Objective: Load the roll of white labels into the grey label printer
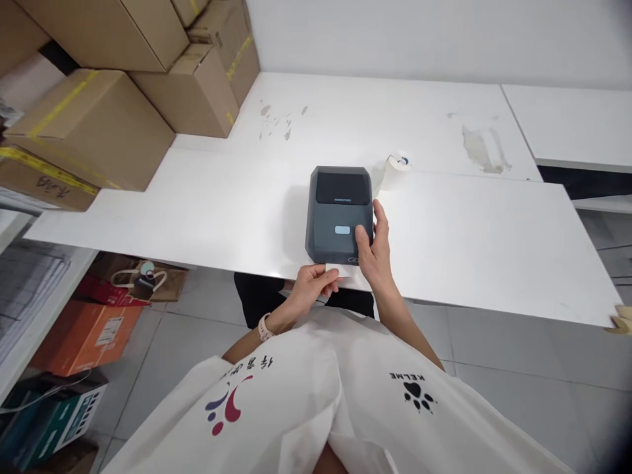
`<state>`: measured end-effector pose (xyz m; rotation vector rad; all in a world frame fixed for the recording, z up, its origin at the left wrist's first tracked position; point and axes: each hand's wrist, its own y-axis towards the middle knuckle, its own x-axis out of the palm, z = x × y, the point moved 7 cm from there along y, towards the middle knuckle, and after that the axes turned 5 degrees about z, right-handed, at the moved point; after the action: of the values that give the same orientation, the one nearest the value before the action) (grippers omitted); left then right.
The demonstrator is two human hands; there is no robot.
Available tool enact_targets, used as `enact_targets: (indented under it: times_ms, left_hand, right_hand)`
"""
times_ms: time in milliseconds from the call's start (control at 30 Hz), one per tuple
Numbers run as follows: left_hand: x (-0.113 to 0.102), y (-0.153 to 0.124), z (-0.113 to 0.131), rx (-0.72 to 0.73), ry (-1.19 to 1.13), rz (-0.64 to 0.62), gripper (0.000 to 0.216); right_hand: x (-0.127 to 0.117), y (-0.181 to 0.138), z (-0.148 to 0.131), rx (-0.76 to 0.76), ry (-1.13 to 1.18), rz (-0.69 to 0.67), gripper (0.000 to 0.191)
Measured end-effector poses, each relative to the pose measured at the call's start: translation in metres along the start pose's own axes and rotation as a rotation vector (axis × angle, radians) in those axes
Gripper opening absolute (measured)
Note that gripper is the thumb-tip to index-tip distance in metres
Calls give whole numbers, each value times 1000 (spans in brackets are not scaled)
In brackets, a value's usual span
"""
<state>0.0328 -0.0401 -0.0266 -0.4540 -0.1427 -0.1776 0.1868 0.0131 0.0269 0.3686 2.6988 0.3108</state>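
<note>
Pinching one white paper strip (346,270) between thumb and fingers, the left hand (312,286) meets the near edge of one dark-grey, boxy plastic printer (330,232), whose near right side the right hand (378,260) clasps. One white paper roll (396,172) lies behind it. At least five brown cardboard cartons (99,131), some cut off, are stacked left on the worn white tabletop (459,243); grey tiled floor (192,339) shows below.
</note>
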Motion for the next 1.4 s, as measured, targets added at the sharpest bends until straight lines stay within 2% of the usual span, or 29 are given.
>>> enact_targets:
  times_ms: [100,200,267,367,433,533,600,733,833,900,967,1100,1200,1333,1367,1400]
  left_hand:
    - [-5,-2,4,80,112,-25,39]
    - [-16,-7,1,135,149,-5,39]
    - [-34,-9,2,195,119,139,43]
    - [-62,-13,16,363,93,452,39]
    - [-67,-13,28,454,111,532,33]
    - [-55,-4,37,439,144,417,50]
    - [-45,0,40,409,151,334,58]
    - [-39,1,57,489,168,309,59]
    - [-42,7,86,630,159,311,57]
    - [-43,16,107,724,147,308,55]
    - [-45,33,120,753,188,334,50]
    - [-43,79,111,584,383,361,62]
    - [-40,98,99,465,476,342,76]
    - [-40,101,95,426,480,337,80]
    - [-40,100,95,436,471,342,79]
    - [-41,100,95,447,470,346,77]
  right_hand:
    - [2,5,-1,106,56,-80,82]
    - [4,13,-3,134,18,-99,91]
    - [5,18,-4,129,-21,-82,92]
    - [5,21,-10,94,-68,-27,88]
    - [4,19,-17,50,-110,3,84]
    - [0,9,-19,13,-118,14,79]
    - [-5,0,-12,55,-29,11,78]
    - [-18,-8,1,158,223,44,73]
    - [-26,8,-7,79,292,70,67]
    - [-28,29,-16,-18,262,90,66]
    - [-25,56,-23,-105,209,104,67]
    - [-13,110,-30,-250,137,117,79]
    - [-9,135,-30,-255,63,117,82]
    - [-23,134,-40,-245,-60,219,63]
    - [-23,131,-45,-266,-110,200,57]
    - [-18,127,-50,-293,-182,125,52]
